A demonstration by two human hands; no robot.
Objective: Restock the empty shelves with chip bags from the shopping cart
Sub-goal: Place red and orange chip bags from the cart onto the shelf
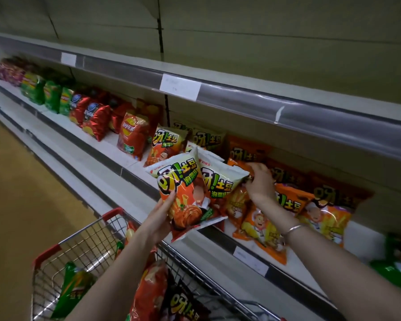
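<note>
Left hand (159, 216) grips front chip bag (181, 188) from below. Right hand (261, 184) pinches corner of second chip bag (218, 179). Both bags held in front of middle shelf (127, 162), above cart (88, 242), next to shelved orange bags (262, 228).

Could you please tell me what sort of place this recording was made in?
Most likely a supermarket snack aisle: a long shelf with a price-label strip, rows of chip bags, and a wire shopping cart alongside.
</note>
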